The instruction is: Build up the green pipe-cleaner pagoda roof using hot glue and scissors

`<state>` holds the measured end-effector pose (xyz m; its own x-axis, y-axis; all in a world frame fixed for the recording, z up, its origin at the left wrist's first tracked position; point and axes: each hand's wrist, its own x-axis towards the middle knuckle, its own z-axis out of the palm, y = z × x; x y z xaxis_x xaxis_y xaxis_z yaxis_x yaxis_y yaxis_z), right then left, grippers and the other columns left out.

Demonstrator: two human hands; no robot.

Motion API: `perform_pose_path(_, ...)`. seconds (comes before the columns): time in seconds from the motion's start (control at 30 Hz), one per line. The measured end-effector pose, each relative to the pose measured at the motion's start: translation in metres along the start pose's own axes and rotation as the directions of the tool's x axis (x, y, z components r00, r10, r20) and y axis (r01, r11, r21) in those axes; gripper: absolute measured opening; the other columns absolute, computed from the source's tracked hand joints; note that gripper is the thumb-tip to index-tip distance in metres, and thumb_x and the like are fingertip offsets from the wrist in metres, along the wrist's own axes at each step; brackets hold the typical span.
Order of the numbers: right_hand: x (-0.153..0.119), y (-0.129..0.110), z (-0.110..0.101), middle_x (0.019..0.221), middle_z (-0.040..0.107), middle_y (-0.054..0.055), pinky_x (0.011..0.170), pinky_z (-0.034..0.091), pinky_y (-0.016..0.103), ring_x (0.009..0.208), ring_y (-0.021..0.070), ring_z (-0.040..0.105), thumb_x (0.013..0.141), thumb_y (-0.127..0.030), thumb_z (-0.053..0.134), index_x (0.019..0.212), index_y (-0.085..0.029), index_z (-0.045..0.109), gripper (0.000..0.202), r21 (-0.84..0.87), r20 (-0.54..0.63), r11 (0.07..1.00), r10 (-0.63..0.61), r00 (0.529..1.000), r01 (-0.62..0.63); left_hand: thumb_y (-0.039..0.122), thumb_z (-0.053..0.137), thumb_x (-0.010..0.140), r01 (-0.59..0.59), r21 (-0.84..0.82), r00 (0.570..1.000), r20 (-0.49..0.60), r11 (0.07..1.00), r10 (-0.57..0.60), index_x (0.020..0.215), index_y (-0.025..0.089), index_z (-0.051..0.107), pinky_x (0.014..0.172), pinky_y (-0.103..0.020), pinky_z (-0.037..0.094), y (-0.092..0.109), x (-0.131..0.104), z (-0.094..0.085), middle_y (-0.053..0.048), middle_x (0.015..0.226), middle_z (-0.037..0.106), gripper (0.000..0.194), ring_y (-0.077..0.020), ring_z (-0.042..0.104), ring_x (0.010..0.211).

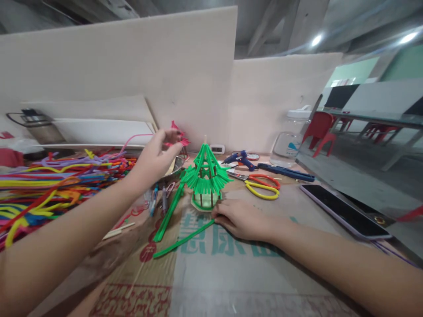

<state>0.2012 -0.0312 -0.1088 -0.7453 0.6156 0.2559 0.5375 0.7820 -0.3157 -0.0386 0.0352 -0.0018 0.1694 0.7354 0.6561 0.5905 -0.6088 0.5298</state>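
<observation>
A phone lies flat; a clear bottle stands farther back, left of a red chair.

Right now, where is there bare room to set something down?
Bare sheet lies between the forearms, nearer than the green strip at the right hand, and between scissors and phone. Crowded: left, under pipe cleaners, and around the glue gun.

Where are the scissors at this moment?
In the head view, the scissors lie to the right of the green model, just in front of the blue glue gun and beyond the right hand.
</observation>
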Motion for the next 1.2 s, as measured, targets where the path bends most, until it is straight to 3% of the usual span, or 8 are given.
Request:
perform_pose_path(0.13,-0.001,0.000,0.000,0.094,0.070,0.007,0.074,0.045,0.028,0.085,0.0189,0.063,0.095,-0.023,0.050,0.099,-0.018,0.064,0.015,0.017,-0.002,1.000,0.015,1.000,-0.015,0.042,0.056,0.087,-0.068,-0.118,0.994,0.073,0.991,0.077,0.133,0.015,0.044,0.103,-0.046,0.046,0.017,0.023,0.008,-0.015,0.135,0.054,0.055,-0.0277,0.053,0.125)
perform_pose_path(0.27,-0.001,0.001,0.002,0.092,0.069,0.006,0.073,0.045,0.028,0.084,0.0185,0.062,0.095,-0.024,0.050,0.099,-0.019,0.063,0.014,0.028,-0.014,1.000,0.005,1.000,-0.004,0.042,0.056,0.087,-0.091,-0.142,0.986,0.130,0.986,0.109,0.145,0.026,0.028,0.103,-0.047,0.047,0.022,0.006,0.022,-0.012,0.148,0.042,0.066,-0.0285,0.051,0.129)
perform_pose_path(0.33,0.000,0.003,0.003,0.092,0.070,0.006,0.073,0.044,0.028,0.084,0.0189,0.062,0.096,-0.025,0.051,0.099,-0.019,0.064,0.015,0.027,-0.014,1.000,0.010,1.000,-0.010,0.040,0.060,0.085,-0.125,-0.071,0.972,0.189,0.990,0.137,0.142,0.026,0.032,0.107,-0.048,0.043,0.028,-0.006,0.024,-0.010,0.147,0.042,0.065,-0.0281,0.050,0.129)
perform_pose_path(0.47,0.000,0.005,0.005,0.092,0.070,0.006,0.073,0.043,0.029,0.085,0.0199,0.063,0.096,-0.025,0.050,0.099,-0.019,0.064,0.015,0.026,-0.016,0.999,0.019,1.000,-0.019,0.035,0.058,0.084,-0.273,0.028,0.936,0.238,0.962,0.259,0.126,0.020,0.046,0.116,-0.044,0.032,0.042,-0.015,0.021,-0.010,0.140,0.044,0.046,-0.0265,0.042,0.136)
perform_pose_path(0.7,-0.001,0.004,0.004,0.091,0.069,0.005,0.071,0.042,0.028,0.082,0.0183,0.061,0.096,-0.025,0.049,0.098,-0.019,0.062,0.015,0.013,-0.021,1.000,-0.002,1.000,0.002,0.031,0.058,0.082,-0.274,0.246,0.940,0.271,0.930,0.206,0.107,0.018,0.055,0.111,-0.046,0.038,0.051,-0.018,0.023,-0.013,0.140,0.043,0.028,-0.0302,0.047,0.131)
perform_pose_path(0.9,0.000,0.003,0.002,0.092,0.069,0.006,0.072,0.043,0.028,0.083,0.0180,0.061,0.096,-0.024,0.050,0.099,-0.019,0.063,0.014,0.035,-0.014,0.999,-0.007,1.000,0.008,0.027,0.051,0.088,-0.264,0.165,0.951,0.206,0.950,0.228,0.121,0.017,0.051,0.105,-0.039,0.043,0.045,-0.018,0.025,-0.010,0.127,0.056,0.034,-0.0238,0.055,0.121)
perform_pose_path(1.2,0.000,0.003,0.004,0.092,0.070,0.005,0.074,0.043,0.027,0.084,0.0179,0.062,0.096,-0.023,0.051,0.099,-0.018,0.064,0.015,0.042,-0.024,0.999,0.008,1.000,-0.007,0.028,0.051,0.093,-0.259,0.079,0.943,0.235,0.963,0.234,0.098,0.016,0.066,0.101,-0.033,0.044,0.042,-0.013,0.025,-0.006,0.109,0.066,0.019,-0.0210,0.059,0.113)
